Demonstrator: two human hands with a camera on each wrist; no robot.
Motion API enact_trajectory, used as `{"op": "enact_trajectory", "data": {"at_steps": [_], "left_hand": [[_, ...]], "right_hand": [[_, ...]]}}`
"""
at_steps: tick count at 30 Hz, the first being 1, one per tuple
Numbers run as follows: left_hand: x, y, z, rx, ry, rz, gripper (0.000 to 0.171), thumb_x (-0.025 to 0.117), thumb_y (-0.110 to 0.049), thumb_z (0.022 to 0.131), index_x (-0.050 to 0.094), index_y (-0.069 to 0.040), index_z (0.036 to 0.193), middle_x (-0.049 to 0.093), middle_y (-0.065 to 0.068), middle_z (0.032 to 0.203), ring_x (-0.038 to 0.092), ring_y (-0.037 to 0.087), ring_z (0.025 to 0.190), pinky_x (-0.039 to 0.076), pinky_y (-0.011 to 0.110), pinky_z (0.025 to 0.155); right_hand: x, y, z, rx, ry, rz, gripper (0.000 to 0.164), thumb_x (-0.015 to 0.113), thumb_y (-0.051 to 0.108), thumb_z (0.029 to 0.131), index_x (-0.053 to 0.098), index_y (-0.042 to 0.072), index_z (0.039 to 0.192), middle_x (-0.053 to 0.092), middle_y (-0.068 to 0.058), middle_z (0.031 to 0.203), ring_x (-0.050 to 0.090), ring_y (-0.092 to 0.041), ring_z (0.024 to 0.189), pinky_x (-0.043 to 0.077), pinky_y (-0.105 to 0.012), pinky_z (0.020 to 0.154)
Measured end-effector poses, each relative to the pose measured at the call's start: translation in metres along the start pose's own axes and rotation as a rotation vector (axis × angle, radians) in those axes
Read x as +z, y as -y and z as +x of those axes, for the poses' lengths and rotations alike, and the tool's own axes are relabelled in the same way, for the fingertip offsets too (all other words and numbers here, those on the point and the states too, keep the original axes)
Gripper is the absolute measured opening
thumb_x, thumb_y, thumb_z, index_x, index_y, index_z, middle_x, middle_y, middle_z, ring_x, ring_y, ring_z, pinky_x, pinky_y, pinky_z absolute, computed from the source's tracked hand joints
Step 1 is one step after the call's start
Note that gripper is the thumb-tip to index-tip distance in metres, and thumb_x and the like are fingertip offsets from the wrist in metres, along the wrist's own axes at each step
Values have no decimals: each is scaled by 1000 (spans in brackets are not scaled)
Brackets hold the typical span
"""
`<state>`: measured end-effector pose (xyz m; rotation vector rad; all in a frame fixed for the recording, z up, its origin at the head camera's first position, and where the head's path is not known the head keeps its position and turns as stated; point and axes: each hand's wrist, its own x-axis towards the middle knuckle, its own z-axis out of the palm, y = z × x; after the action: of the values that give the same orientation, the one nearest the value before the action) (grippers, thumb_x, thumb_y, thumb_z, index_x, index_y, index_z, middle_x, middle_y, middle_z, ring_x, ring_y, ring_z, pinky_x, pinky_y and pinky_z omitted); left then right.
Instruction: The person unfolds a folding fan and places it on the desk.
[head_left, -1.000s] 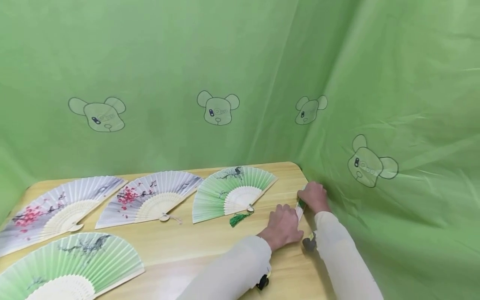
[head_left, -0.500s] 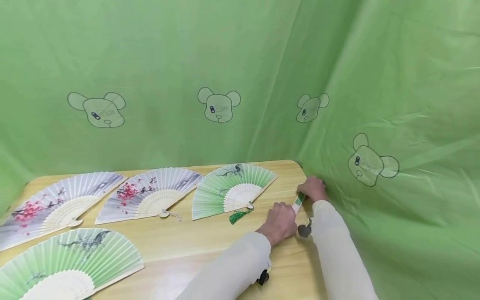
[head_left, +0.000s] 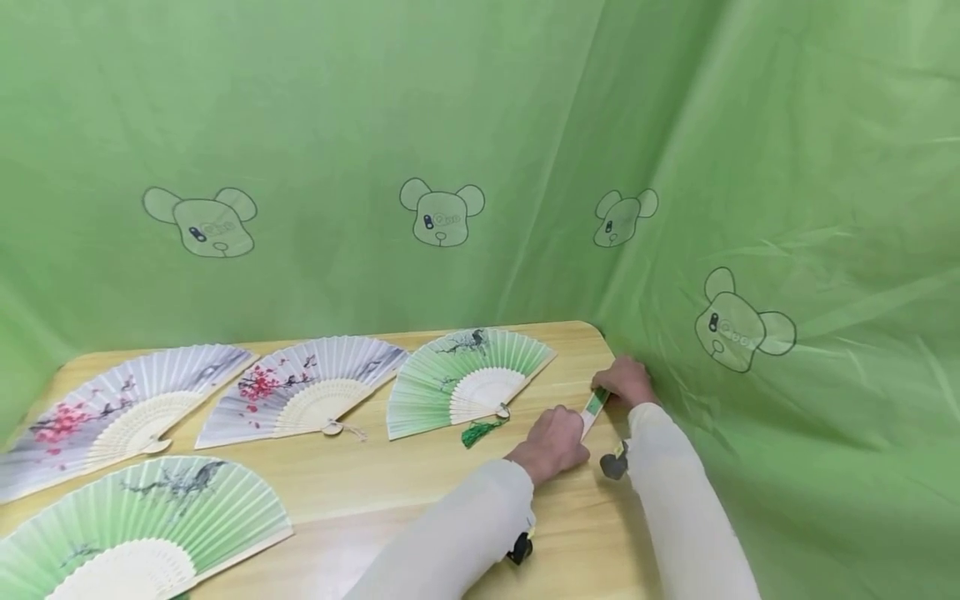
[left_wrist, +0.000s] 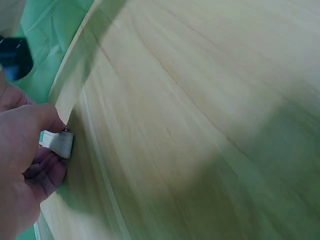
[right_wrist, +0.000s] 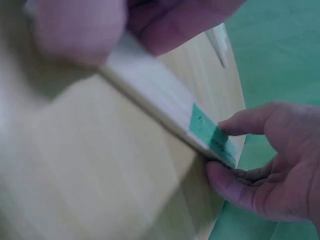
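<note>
A closed folding fan (head_left: 592,410), pale with a green section at its far end, lies slanted near the table's right edge. My left hand (head_left: 553,443) grips its near end; in the left wrist view, thumb and fingers of that hand (left_wrist: 25,155) close about the fan's pale end (left_wrist: 59,144). At the far end, my right hand (head_left: 628,382) pinches the green part. The right wrist view has the right hand (right_wrist: 285,165) with thumb and fingers on either side of the green end (right_wrist: 210,131), while the blurred left hand (right_wrist: 145,25) covers the other end.
Two open grey fans with red blossoms (head_left: 127,408) (head_left: 300,387) and an open green fan (head_left: 468,379) with a green tassel (head_left: 480,432) lie along the back. Another open green fan (head_left: 165,517) lies front left. A green curtain (head_left: 787,467) borders the wooden table (head_left: 375,492).
My left hand has drawn slightly down and left, its fingers now curled in around the fan's near end. The fan shows more between the hands. The open fans stay put.
</note>
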<state>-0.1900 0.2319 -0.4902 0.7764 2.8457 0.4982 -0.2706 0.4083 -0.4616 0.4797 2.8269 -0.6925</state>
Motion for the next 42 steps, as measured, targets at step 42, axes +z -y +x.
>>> {"op": "enact_trajectory", "data": {"at_steps": [42], "left_hand": [[-3, 49, -32, 139, -121, -6, 28, 79, -26, 78, 55, -15, 72, 54, -4, 69, 46, 5, 50, 37, 12, 33]], "right_hand": [[36, 9, -27, -2, -101, 247, 25, 77, 26, 79, 62, 9, 68, 63, -3, 56, 53, -16, 53, 45, -26, 50]]}}
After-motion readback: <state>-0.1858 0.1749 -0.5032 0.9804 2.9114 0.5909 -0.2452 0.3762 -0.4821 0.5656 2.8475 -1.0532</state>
